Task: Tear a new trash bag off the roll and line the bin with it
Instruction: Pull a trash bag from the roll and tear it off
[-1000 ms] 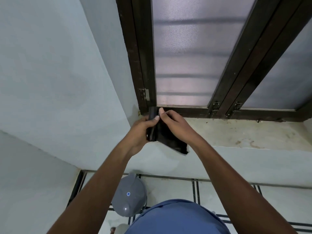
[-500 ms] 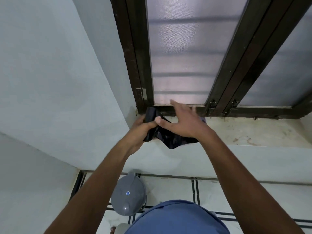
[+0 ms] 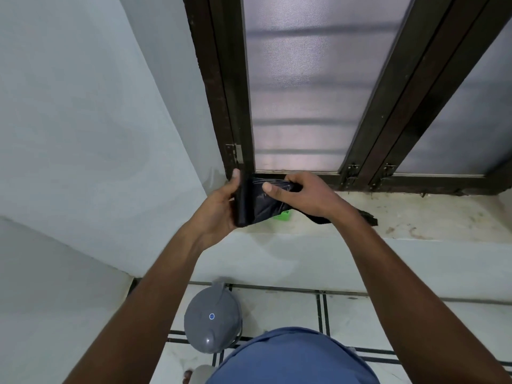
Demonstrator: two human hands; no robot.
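Observation:
My left hand [image 3: 221, 206] grips a black roll of trash bags [image 3: 244, 202], held upright over the window sill. My right hand [image 3: 304, 194] pinches the loose black bag [image 3: 267, 206] that is drawn out sideways from the roll; the bag's far end shows past my right wrist. Below, on the tiled floor, stands the grey bin [image 3: 212, 322] with its domed lid closed, between my forearms and under my left arm.
A pale stone sill [image 3: 432, 220] runs under a dark-framed frosted window [image 3: 299, 87]. A small green object [image 3: 283, 216] lies on the sill under the bag. A white wall stands at left. My blue shirt fills the bottom edge.
My right hand closed on the bag and drew it out to the right from the roll. The bag now stretches flat between both hands, uncovering a green object on the sill.

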